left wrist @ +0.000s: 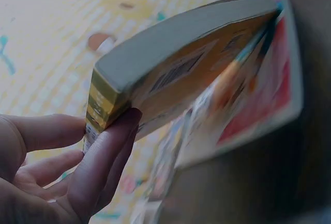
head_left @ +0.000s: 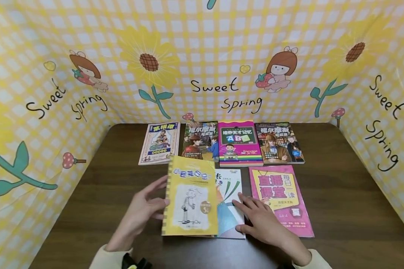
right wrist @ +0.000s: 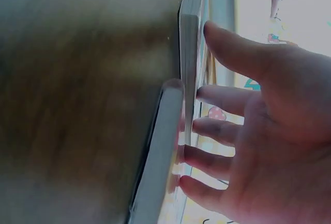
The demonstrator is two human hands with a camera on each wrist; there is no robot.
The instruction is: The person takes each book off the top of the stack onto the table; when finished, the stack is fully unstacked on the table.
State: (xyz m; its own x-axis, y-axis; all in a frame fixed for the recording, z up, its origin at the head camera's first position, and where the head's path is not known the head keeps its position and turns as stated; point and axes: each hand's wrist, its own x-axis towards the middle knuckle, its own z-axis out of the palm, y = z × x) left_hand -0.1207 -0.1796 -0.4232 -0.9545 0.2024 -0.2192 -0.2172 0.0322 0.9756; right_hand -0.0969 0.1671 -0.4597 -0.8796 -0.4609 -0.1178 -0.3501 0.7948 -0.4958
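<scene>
A yellow book (head_left: 192, 198) with a cartoon figure on its cover is tilted, its spine side raised. My left hand (head_left: 143, 209) grips it by the spine; in the left wrist view the fingers (left wrist: 106, 159) reach under the back cover, where a barcode (left wrist: 178, 71) shows. Beneath it lies a white and blue book (head_left: 232, 220), its left part hidden. My right hand (head_left: 260, 218) touches that book's right edge with spread, fairly straight fingers. Close by this hand is a pink book (head_left: 299, 198), partly covered by the hand.
Along the back of the brown wooden table (head_left: 97, 194) lie a white and blue comic-style book (head_left: 159, 144), a dark detective book (head_left: 200, 142), a pink ABC book (head_left: 240, 144) and another detective book (head_left: 279, 144). A yellow checked cloth (head_left: 202, 48) stands around the table.
</scene>
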